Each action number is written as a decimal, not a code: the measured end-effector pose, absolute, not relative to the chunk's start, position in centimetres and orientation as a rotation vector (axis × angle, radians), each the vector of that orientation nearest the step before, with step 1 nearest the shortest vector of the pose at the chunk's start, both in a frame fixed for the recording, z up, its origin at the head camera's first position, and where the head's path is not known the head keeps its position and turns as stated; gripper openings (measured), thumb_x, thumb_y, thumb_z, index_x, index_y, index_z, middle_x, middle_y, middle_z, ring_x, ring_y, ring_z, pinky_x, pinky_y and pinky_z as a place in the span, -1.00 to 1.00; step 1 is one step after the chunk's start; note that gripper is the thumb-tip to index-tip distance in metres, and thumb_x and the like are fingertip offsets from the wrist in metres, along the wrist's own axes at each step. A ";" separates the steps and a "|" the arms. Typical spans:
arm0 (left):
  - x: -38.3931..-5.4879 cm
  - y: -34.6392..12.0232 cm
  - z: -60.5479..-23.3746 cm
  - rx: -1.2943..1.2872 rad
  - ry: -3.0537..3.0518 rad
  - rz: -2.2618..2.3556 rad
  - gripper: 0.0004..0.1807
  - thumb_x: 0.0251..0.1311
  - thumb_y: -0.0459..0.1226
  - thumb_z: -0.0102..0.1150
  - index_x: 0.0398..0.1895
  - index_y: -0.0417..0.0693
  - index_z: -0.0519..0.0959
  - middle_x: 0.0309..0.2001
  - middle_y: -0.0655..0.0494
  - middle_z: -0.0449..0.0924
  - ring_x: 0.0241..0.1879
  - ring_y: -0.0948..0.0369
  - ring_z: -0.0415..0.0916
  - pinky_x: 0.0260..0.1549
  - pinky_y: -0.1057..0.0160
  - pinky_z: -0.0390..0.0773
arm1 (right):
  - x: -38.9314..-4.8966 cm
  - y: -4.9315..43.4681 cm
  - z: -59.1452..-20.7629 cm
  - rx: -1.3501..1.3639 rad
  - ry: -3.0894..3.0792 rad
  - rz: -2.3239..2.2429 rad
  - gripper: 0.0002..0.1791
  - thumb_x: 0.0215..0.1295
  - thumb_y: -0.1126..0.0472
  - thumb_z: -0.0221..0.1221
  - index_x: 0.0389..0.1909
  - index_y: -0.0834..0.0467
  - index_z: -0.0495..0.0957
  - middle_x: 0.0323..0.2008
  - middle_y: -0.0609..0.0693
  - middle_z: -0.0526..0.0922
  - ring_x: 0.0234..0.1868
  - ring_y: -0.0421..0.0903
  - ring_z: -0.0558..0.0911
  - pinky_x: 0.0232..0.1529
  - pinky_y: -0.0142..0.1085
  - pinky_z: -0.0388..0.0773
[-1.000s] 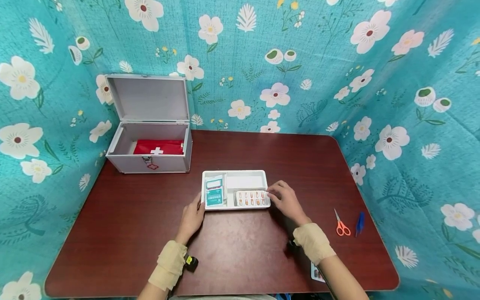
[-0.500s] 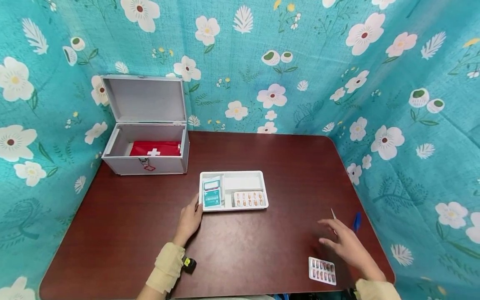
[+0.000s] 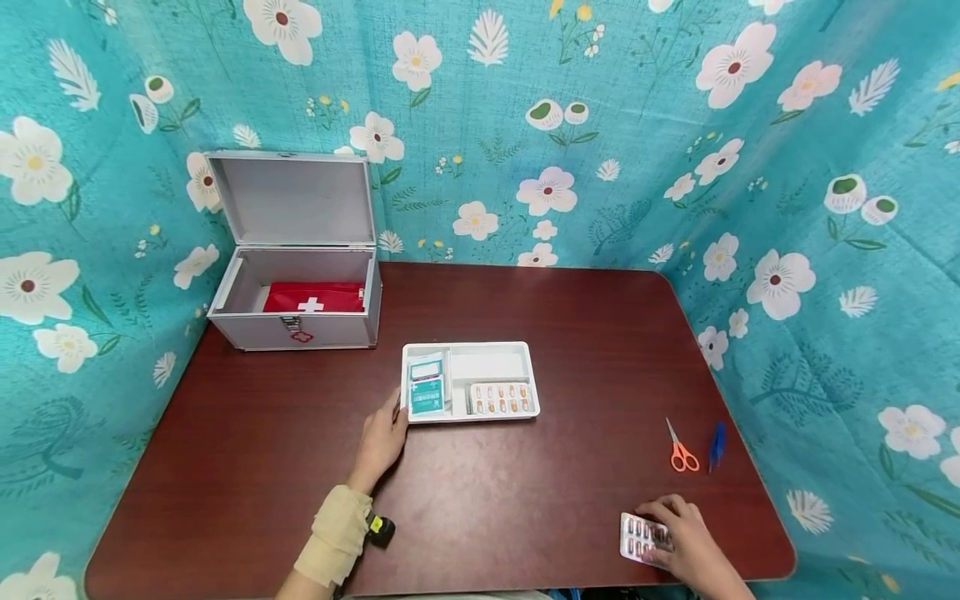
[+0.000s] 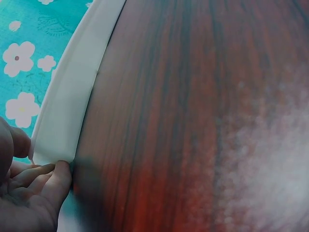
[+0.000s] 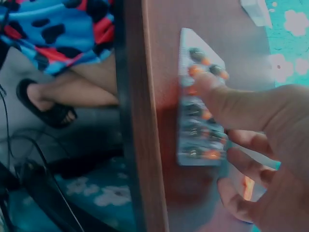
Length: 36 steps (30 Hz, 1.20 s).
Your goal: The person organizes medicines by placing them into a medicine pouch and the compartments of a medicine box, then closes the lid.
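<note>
A white divided tray [image 3: 471, 418] sits mid-table. It holds teal-and-white packets [image 3: 427, 392] on the left and a blister pack with orange-and-white capsules [image 3: 501, 398] at the front right. My left hand [image 3: 381, 437] grips the tray's near-left corner; the left wrist view shows my fingertips [image 4: 62, 169] against its wall. Near the table's front right, my right hand [image 3: 681, 535] pinches a second blister pack [image 3: 636, 537] by its right part. In the right wrist view my thumb lies across the dark-and-orange capsules [image 5: 195, 128], with the other fingers at the pack's far edge.
Orange-handled scissors [image 3: 682, 454] and blue tweezers [image 3: 717, 446] lie beyond the right hand. A silver case [image 3: 300, 332] with a raised lid stands at the back left, with a red pouch [image 3: 330, 296] bearing a white cross inside. A floral curtain [image 3: 480, 125] surrounds the table.
My right hand has left the tray's right side, moved right and toward the front edge, and taken hold of the blister pack there. My left hand stays at the tray's corner.
</note>
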<state>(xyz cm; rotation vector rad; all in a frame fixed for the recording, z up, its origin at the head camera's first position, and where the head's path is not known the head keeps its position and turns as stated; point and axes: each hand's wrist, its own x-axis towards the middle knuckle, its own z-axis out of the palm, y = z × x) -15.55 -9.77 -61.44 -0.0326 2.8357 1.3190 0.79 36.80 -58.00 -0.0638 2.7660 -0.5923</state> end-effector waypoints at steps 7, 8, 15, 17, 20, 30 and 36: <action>-15.4 -9.5 -61.0 -0.037 2.823 1.344 -0.45 0.43 -0.25 0.02 0.45 -0.18 0.32 0.28 -0.25 0.50 0.24 -0.17 0.50 0.21 -0.15 0.48 | 0.5 36.5 -58.5 -0.081 2.841 -0.631 -0.50 -0.17 0.22 0.55 -0.19 -0.03 0.52 -0.26 -0.12 0.48 -0.26 -0.16 0.35 -0.27 -0.28 0.35; -15.4 -9.5 -60.9 -0.035 2.823 1.347 -0.45 0.43 -0.25 0.01 0.45 -0.18 0.32 0.27 -0.26 0.50 0.23 -0.17 0.50 0.21 -0.15 0.48 | 0.4 36.4 -58.4 -0.095 2.845 -0.643 -0.49 -0.18 0.23 0.55 -0.20 -0.02 0.50 -0.30 -0.13 0.47 -0.29 -0.18 0.35 -0.29 -0.31 0.34; -15.4 -9.5 -60.9 -0.038 2.808 1.354 -0.45 0.43 -0.25 0.02 0.46 -0.17 0.32 0.28 -0.24 0.50 0.25 -0.16 0.49 0.22 -0.15 0.47 | -0.7 36.4 -57.7 -0.173 2.783 -0.793 -0.60 0.01 0.36 0.43 -0.22 0.01 0.46 -0.46 -0.21 0.55 -0.50 -0.41 0.38 -0.49 -0.43 0.36; -15.4 -9.5 -60.9 -0.034 2.813 1.354 -0.45 0.43 -0.25 0.02 0.45 -0.16 0.32 0.28 -0.24 0.50 0.25 -0.16 0.49 0.22 -0.14 0.47 | -1.1 36.3 -57.6 -0.162 2.776 -0.835 -0.69 0.07 0.36 0.39 -0.26 0.00 0.52 -0.42 -0.20 0.61 -0.47 -0.43 0.44 -0.47 -0.43 0.43; -15.4 -9.5 -61.0 -0.030 2.819 1.361 -0.46 0.42 -0.26 0.02 0.45 -0.15 0.34 0.28 -0.23 0.51 0.24 -0.16 0.50 0.22 -0.15 0.48 | -2.0 36.0 -57.2 -0.134 2.776 -0.902 -0.78 0.13 0.35 0.36 -0.29 -0.01 0.60 -0.35 -0.16 0.70 -0.41 -0.42 0.51 -0.42 -0.42 0.51; -15.4 -9.7 -61.1 -0.038 2.812 1.371 -0.46 0.42 -0.26 0.02 0.44 -0.16 0.34 0.29 -0.25 0.49 0.25 -0.18 0.49 0.24 -0.15 0.46 | -5.2 34.7 -56.9 0.002 2.784 -1.149 -0.81 0.12 0.39 0.37 -0.30 0.06 0.66 -0.35 -0.03 0.73 -0.43 -0.39 0.53 -0.40 -0.42 0.50; -15.4 -9.7 -61.0 -0.033 2.806 1.378 -0.45 0.42 -0.26 0.02 0.46 -0.16 0.32 0.31 -0.22 0.47 0.27 -0.16 0.47 0.25 -0.15 0.45 | -7.5 33.2 -57.6 -0.073 2.805 -1.248 -0.81 0.10 0.38 0.39 -0.29 0.08 0.67 -0.33 0.04 0.74 -0.43 -0.36 0.54 -0.40 -0.42 0.51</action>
